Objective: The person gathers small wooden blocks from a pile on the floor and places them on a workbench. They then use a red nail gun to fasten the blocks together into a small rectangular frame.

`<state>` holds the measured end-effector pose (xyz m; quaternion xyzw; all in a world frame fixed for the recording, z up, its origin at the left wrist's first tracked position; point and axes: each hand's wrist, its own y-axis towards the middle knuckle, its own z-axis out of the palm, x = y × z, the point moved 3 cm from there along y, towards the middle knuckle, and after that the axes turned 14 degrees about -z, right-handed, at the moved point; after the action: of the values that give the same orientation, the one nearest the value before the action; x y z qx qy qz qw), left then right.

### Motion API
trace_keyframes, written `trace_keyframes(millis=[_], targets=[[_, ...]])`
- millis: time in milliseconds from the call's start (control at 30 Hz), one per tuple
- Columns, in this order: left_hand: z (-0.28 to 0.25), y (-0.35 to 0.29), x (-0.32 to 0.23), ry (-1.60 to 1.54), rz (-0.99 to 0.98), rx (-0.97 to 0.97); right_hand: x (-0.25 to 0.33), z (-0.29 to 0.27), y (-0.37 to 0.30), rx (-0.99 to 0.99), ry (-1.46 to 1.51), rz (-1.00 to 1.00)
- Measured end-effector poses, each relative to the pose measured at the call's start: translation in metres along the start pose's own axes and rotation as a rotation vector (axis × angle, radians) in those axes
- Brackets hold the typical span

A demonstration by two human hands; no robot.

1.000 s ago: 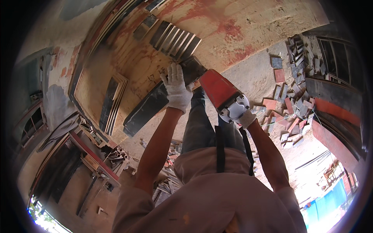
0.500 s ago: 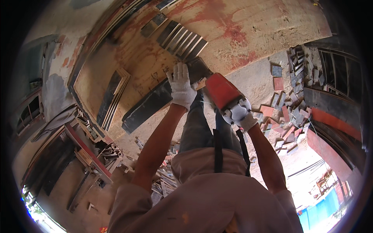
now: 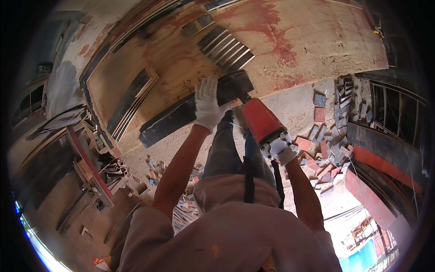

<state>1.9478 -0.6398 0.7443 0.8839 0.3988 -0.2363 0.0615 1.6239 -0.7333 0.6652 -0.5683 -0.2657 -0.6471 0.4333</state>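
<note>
A long black board (image 3: 172, 113) lies at the near edge of a tan, red-stained work surface. My left hand (image 3: 208, 105), in a white glove, rests on it with the fingers stretched out and the thumb pointing toward the tool. In my right hand (image 3: 280, 146), also gloved, is a red power tool (image 3: 260, 119) with a grey-and-black rear end; the glove wraps its rear handle. A small dark part at the tool's front end meets the board's near edge, close to its right end. Whether it cuts into the wood cannot be made out.
Several dark slats (image 3: 226, 47) lie side by side beyond the board. A stack of thin boards (image 3: 133, 104) is at the left. Scattered offcuts (image 3: 324, 145) cover the ground at the right, near leaning panels (image 3: 385, 167). More scraps (image 3: 183, 215) lie below my left arm.
The short pale bit of wood at the tool's front no longer shows, and the board's right end is more visible. My left hand's thumb now stands farther out. The view has shifted slightly.
</note>
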Motion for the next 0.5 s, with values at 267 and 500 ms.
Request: trace_keyframes(millis=[267, 500], targets=[[-0.01, -0.012, 0.034, -0.113, -0.154, 0.099, 0.011, 0.052, 0.04, 0.07, 0.143, 0.175], [-0.003, -0.019, 0.047, -0.118, -0.16, 0.111, 0.074, 0.067, 0.054, 0.224, -0.606, -0.212]])
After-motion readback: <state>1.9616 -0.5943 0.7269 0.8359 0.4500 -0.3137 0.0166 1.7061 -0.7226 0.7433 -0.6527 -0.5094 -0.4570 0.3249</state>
